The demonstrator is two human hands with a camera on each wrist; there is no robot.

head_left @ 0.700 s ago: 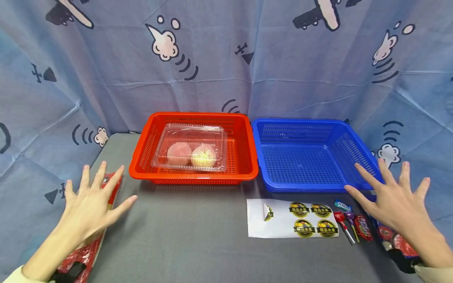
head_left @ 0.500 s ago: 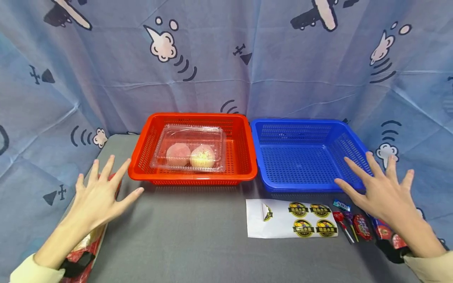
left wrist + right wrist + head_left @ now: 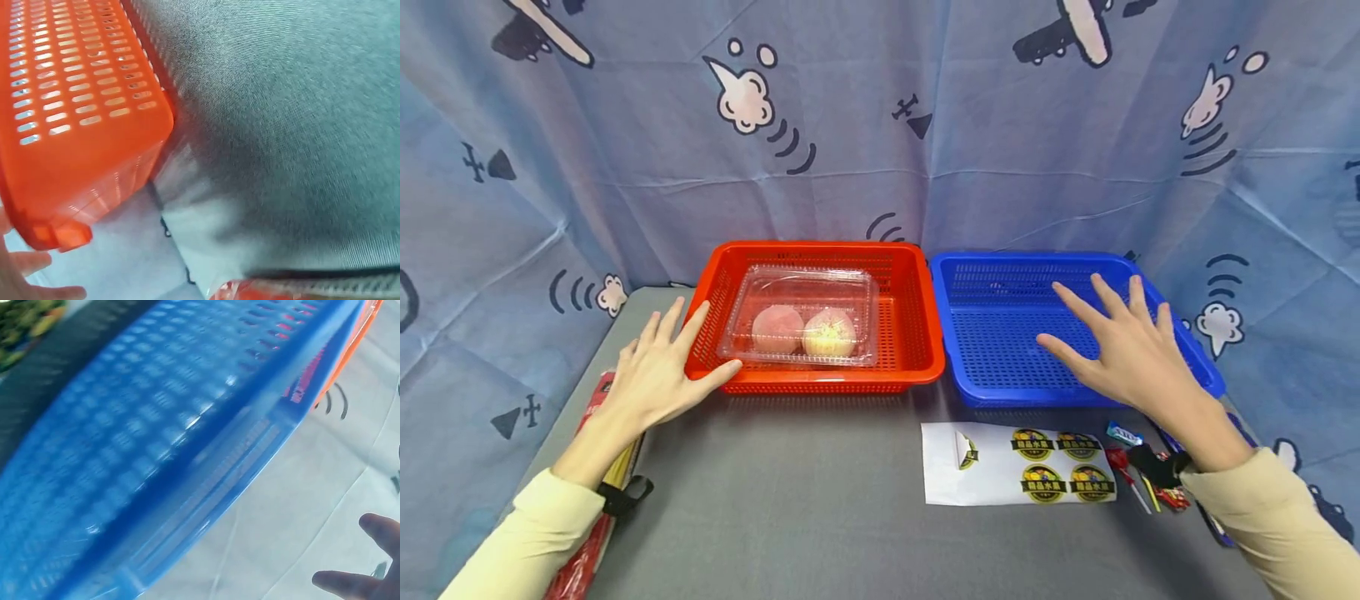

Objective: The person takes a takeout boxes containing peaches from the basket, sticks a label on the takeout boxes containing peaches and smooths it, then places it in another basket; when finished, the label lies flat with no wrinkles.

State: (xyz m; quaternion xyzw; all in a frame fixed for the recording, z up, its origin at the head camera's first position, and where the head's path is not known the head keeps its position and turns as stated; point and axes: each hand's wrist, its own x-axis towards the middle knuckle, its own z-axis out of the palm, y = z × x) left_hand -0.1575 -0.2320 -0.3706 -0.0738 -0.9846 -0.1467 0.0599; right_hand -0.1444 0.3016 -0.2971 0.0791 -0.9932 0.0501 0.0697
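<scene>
Red packet (image 3: 578, 562): partly hidden by left sleeve (image 3: 523, 533). Lollipops (image 3: 1117, 459): partly covered by wrist strap (image 3: 1156, 465). Left hand (image 3: 658, 375): spread, at the red basket (image 3: 820, 377), contact undetermined. Right hand (image 3: 1123, 346): spread, over the blue basket (image 3: 1000, 342). Clear clamshell (image 3: 820, 287) holding two peaches (image 3: 778, 329): inside red basket. Left-wrist view shows that basket's corner (image 3: 81, 162), hand-masked in head view.

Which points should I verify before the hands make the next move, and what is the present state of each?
1. Left hand holds nothing: ok, fingers spread.
2. Right hand holds nothing: ok, fingers spread.
3. Clear container inside the red basket: ok.
4. Two round fruits inside the container: ok.
5. Container fully closed: cannot tell.
6. All labels flat on the sticker sheet: not ok, the leftmost label is partly curled up.
</scene>
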